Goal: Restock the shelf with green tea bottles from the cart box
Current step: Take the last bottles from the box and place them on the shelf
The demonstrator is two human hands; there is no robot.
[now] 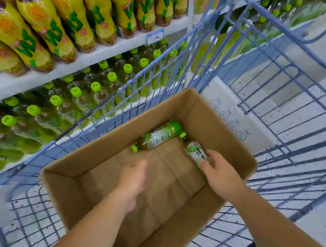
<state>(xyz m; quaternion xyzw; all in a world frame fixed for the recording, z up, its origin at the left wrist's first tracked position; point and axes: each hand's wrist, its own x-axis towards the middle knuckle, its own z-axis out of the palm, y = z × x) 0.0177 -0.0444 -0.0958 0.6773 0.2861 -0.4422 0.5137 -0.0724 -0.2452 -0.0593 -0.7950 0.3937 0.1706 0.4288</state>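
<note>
- right grip [221, 173] is curled round the label end of a green tea bottle [195, 150]; the bottle lies on its side, cap pointing away from the grip
- left grip [132, 178] is blurred, fingers loose, holding nothing, low inside the cardboard box [191, 106]
- second bottle [161, 134] lies flat just ahead of the left grip, untouched, cap end nearest it
- bottles look full: probably moderate weight, fairly stiff plastic, slick label may slip; take round the mid-body, not the cap
- shelf [109, 50] with stocked bottles [76, 92] is well left of both grips, beyond the cart [204, 66] wire
</note>
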